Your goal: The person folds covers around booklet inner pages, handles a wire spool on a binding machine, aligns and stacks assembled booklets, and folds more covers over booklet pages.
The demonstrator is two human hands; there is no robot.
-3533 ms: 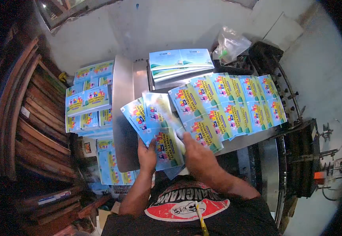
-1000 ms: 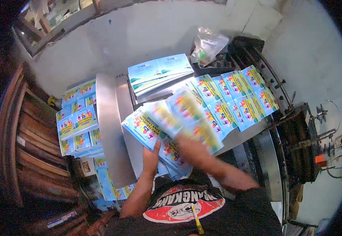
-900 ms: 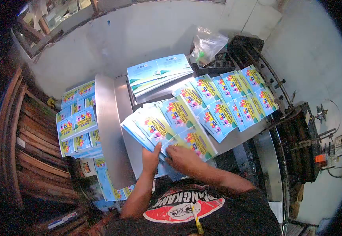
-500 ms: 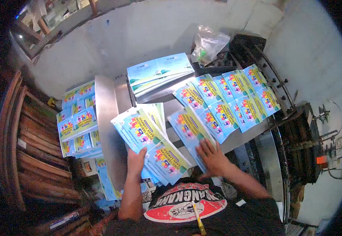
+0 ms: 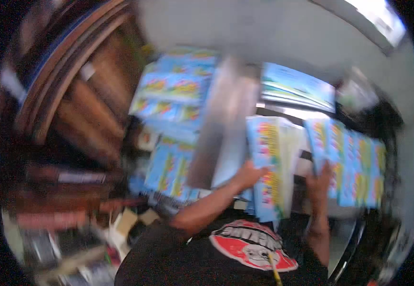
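Observation:
Strong motion blur covers the head view. My left hand (image 5: 250,175) grips a fanned stack of printed booklet covers (image 5: 265,157) by its left edge, thumb on top and the other fingers hidden underneath. The covers are blue, yellow and green with colourful figures. To the right, my right hand (image 5: 319,183) rests at the near end of a spread row of the same covers (image 5: 354,164). Its fingers are smeared, so their grip does not show.
Behind lies a stack of pale blue printed sheets (image 5: 296,86). A metal panel (image 5: 219,124) stands left of my left hand, with more printed stacks (image 5: 173,88) beyond it. A plastic bag (image 5: 357,90) sits at the back right, and wooden boards (image 5: 92,95) stand far left.
The view has swung left, so the work surface appears further right and rotated. My left hand still holds its stack. My right hand stays by the spread row, now more blurred.

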